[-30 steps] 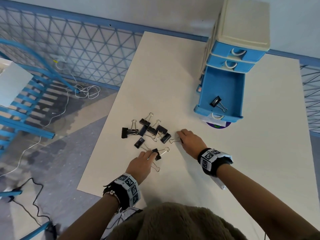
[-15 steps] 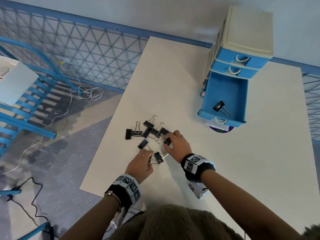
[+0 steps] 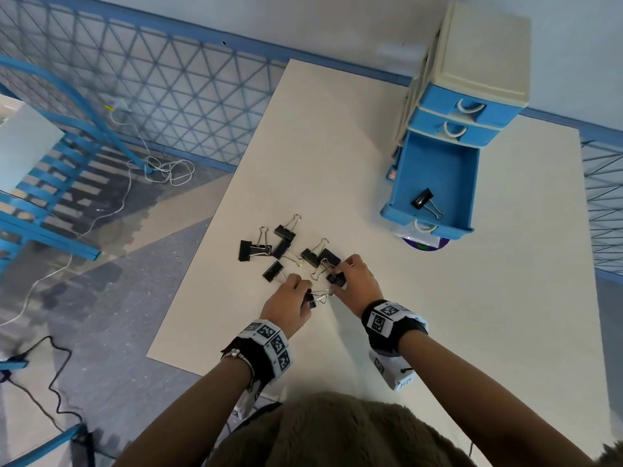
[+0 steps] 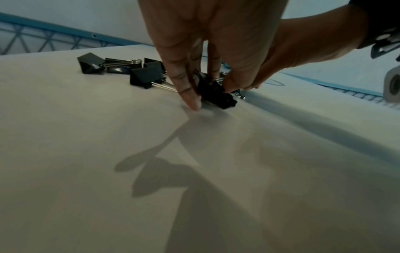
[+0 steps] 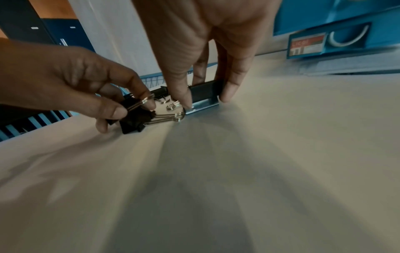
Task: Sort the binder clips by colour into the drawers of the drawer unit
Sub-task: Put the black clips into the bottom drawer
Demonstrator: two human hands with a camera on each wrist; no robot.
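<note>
Since a second ago the right hand (image 3: 355, 284) has come in from the bare table to the near edge of the clip pile, close beside the left hand (image 3: 286, 303), and the view has shifted so the drawer unit (image 3: 472, 96) sits farther right. Farthest left, beyond the left hand's fingertips, loose black binder clips (image 3: 256, 251) lie scattered on the white table (image 3: 472, 315). Left thumb and fingers pinch a black binder clip (image 5: 134, 118) by its body, its wire handles pointing toward the right hand. Just right of it, the right thumb and fingers grip the two ends of another black clip (image 5: 205, 94) resting on the table. Well beyond the right hand, up and to its right, the open bottom drawer (image 3: 435, 183) holds one black clip (image 3: 423, 200); the two drawers above are closed.
</note>
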